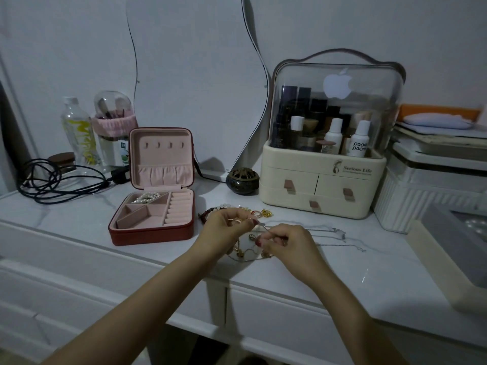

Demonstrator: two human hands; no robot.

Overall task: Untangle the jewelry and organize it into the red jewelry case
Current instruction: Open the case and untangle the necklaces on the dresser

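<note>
The red jewelry case stands open on the white table, its pink lid upright, with a pearl piece in its back compartment. Right of the case lies a tangle of jewelry with gold chains and charms. Behind it are a beaded bracelet and gold pieces. My left hand pinches a small ring-like part of the tangle. My right hand pinches a thin silver chain that trails off to the right across the table.
A cream cosmetics organizer with a clear dome stands behind the jewelry. A dark round incense burner sits beside it. Black cables, a bottle and a brush holder are at back left. White boxes and a tray crowd the right.
</note>
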